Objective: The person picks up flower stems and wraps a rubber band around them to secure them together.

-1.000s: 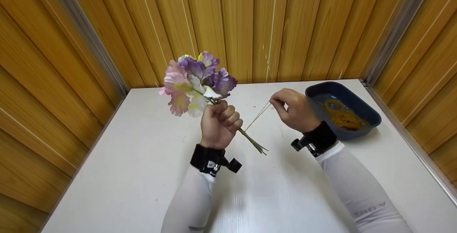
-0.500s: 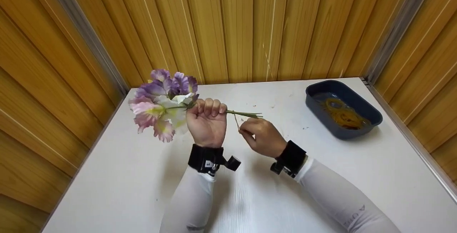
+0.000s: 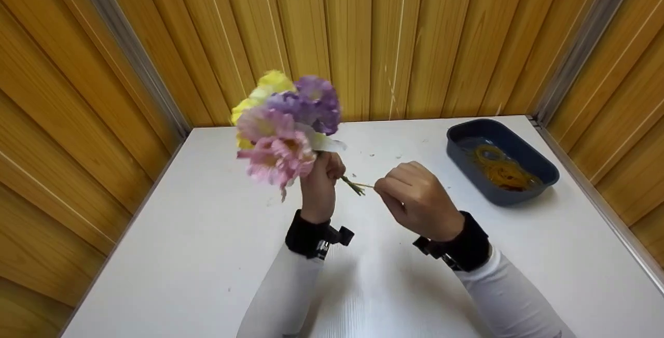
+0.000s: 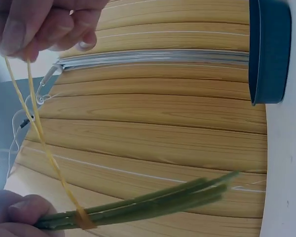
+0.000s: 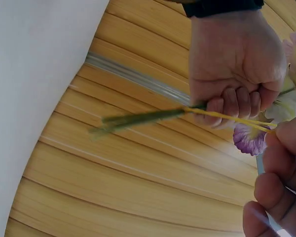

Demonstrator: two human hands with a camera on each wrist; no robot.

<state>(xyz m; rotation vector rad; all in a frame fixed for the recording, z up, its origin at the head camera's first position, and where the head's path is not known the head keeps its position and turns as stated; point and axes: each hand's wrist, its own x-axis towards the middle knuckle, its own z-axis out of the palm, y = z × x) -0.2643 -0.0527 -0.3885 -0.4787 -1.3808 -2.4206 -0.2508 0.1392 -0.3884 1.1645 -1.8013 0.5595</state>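
Note:
My left hand (image 3: 322, 182) grips a bunch of artificial flowers (image 3: 290, 120) just below the pink, purple, yellow and white blooms. Green stems (image 4: 158, 203) stick out past its fist. A yellow rubber band (image 4: 52, 160) is wound around these stems close to the left fingers, with its free loop stretched taut away from them. My right hand (image 3: 417, 200) pinches the end of that loop between thumb and forefinger, to the right of the stem ends in the head view. In the right wrist view the band (image 5: 232, 117) runs straight from the stems to the right fingertips.
A dark blue bin (image 3: 467, 164) with a heap of yellow rubber bands (image 3: 503, 169) stands at the right rear of the white table (image 3: 181, 255). Wood-patterned panels (image 3: 342, 42) wall in the back and both sides.
The bouquet swung left with stems level, then back up with its blooms turned toward the camera. My right hand came in below the stems, then moved out to the right, still pinching the band.

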